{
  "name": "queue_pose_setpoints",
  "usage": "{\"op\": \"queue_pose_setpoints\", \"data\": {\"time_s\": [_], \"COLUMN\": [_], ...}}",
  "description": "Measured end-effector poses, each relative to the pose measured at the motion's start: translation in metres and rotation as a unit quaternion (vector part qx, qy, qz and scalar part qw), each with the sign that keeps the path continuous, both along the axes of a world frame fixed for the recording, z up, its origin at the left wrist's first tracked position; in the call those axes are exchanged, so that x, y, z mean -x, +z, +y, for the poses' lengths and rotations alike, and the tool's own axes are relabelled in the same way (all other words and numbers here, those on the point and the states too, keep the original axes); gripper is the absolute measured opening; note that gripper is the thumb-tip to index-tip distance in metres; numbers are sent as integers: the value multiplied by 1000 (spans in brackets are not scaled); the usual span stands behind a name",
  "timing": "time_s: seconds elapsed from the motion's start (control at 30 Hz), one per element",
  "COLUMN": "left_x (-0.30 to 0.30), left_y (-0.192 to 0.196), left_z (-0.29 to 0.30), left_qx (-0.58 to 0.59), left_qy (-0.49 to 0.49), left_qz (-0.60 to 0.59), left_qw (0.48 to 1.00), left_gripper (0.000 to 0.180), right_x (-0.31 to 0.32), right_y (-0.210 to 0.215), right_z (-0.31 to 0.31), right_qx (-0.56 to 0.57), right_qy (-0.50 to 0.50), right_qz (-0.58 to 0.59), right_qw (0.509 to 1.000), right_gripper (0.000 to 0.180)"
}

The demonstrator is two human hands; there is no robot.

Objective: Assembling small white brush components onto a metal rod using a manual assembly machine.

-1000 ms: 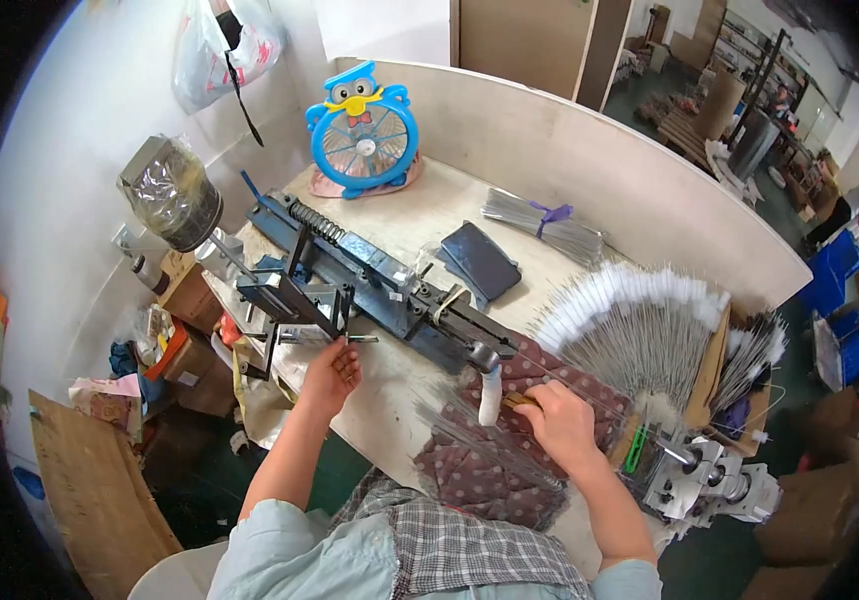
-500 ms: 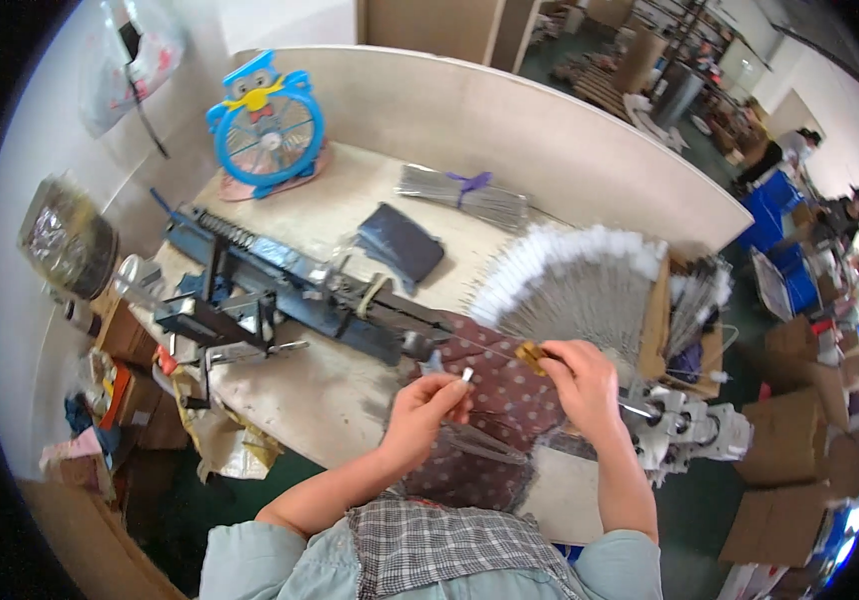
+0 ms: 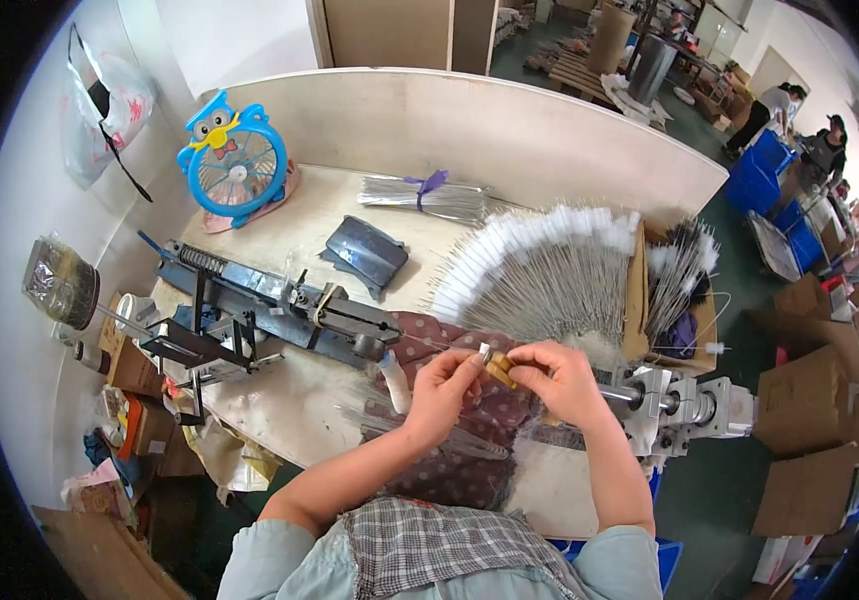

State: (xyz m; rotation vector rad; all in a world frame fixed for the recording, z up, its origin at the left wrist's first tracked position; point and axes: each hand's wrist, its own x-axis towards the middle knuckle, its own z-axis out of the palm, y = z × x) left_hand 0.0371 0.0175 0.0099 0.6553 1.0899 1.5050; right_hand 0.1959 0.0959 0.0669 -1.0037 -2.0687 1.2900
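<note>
My left hand (image 3: pixel 442 392) pinches a small white piece (image 3: pixel 485 352) between thumb and fingertips. A ridged brass-coloured piece (image 3: pixel 500 368) is gripped by my right hand (image 3: pixel 558 382), close beside the white piece; whether the two touch I cannot tell. A thin wire (image 3: pixel 438 344) runs from near the machine toward my fingers. Below both hands lies a brown polka-dot cloth (image 3: pixel 480 475) with several thin wires on it. The dark metal bench machine (image 3: pixel 295 305) points toward my hands from the left. By its near end is a white rounded object (image 3: pixel 396 385).
White-tipped wire brushes (image 3: pixel 550 285) fan across the table's right side, beside a cardboard box (image 3: pixel 634 310) of more brushes. A silver machine (image 3: pixel 685 412) stands at right. Farther back are a tied wire bundle (image 3: pixel 425 196), a dark folded piece (image 3: pixel 368 252) and a blue fan (image 3: pixel 238 168). People work at far right.
My hands have come together, bringing the white piece beside the brass-coloured one. The view has shifted, and the white rounded object by the machine shows more fully.
</note>
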Motion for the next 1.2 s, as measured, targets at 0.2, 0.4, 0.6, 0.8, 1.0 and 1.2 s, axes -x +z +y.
{"op": "queue_pose_setpoints", "data": {"time_s": [0.2,0.4,0.6,0.8,1.0,1.2], "left_x": [26,33,41,44,32,29], "left_y": [7,12,8,18,17,11], "left_z": [-14,-12,-22,-12,-14,-9], "left_qx": [55,71,53,78,33,34], "left_qy": [152,111,74,63,106,142], "left_qz": [-60,-114,-63,-153,-211,-215], "left_qw": [985,985,994,983,971,966], "left_gripper": [15,17,26,49,36,18], "right_x": [29,86,86,88,98,96], "right_y": [9,-11,6,4,-1,-10], "right_z": [-4,9,0,4,-15,-10], "right_qx": [-332,-361,-250,-77,-375,-416], "right_qy": [13,22,36,22,-12,-44], "right_qz": [-69,-82,-109,-116,-108,-63], "right_qw": [941,929,961,990,921,906], "right_gripper": [15,10,17,25,33,27]}}
